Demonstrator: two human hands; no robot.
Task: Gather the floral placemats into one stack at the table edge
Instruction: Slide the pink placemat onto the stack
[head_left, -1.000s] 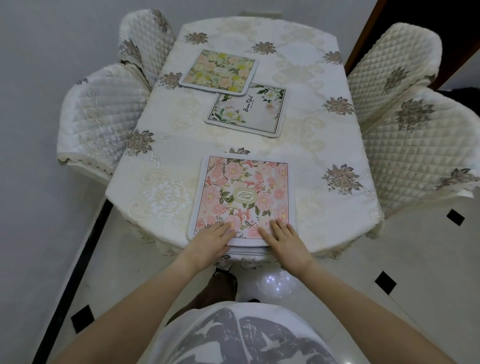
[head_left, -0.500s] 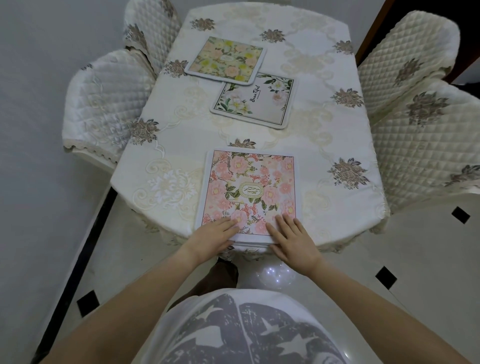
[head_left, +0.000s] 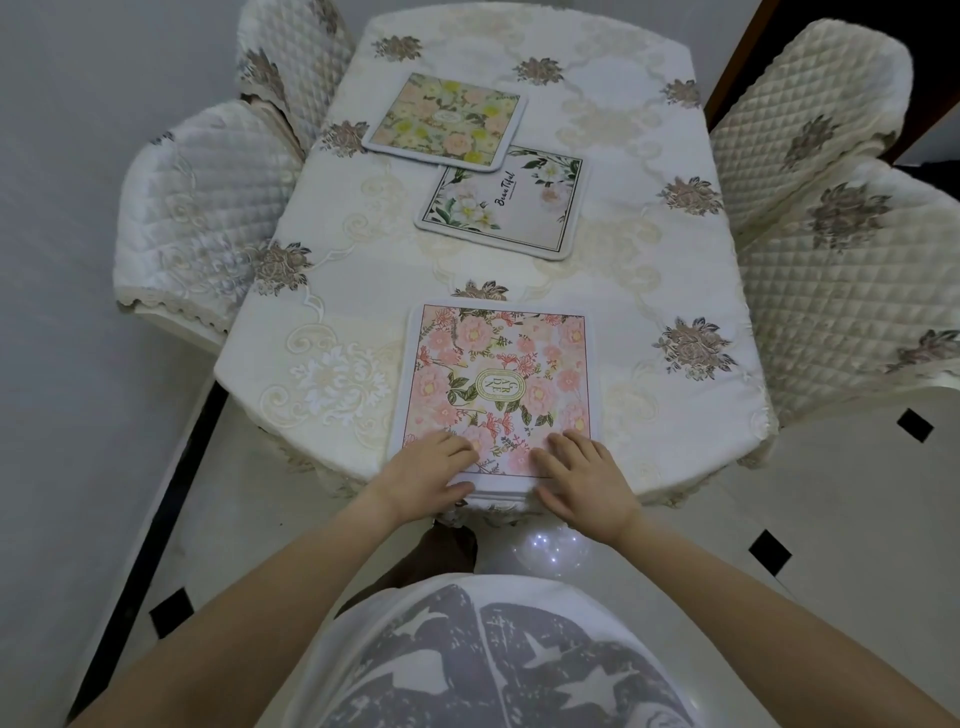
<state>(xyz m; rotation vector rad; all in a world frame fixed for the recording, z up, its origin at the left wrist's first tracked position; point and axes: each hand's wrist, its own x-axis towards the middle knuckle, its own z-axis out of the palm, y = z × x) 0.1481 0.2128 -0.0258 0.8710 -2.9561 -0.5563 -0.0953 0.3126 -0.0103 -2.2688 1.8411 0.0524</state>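
At near table (head_left: 649, 291) edge: pink placemat (head_left: 498, 384); left hand (head_left: 426, 470) and right hand (head_left: 584, 475) flat on its near corners, fingers extended, ungripped.

Person seen from above, both forearms bare, no sleeves reaching the wrists, no watch, rings or bracelets visible on the left hand (head_left: 428, 470) or the right hand (head_left: 582, 475). Torso covered by a loose white shirt (head_left: 483, 660) with a large grey distressed print; white star shapes sit inside the grey patches. Fingers (head_left: 457, 448) short and unadorned; nails too small to tell.
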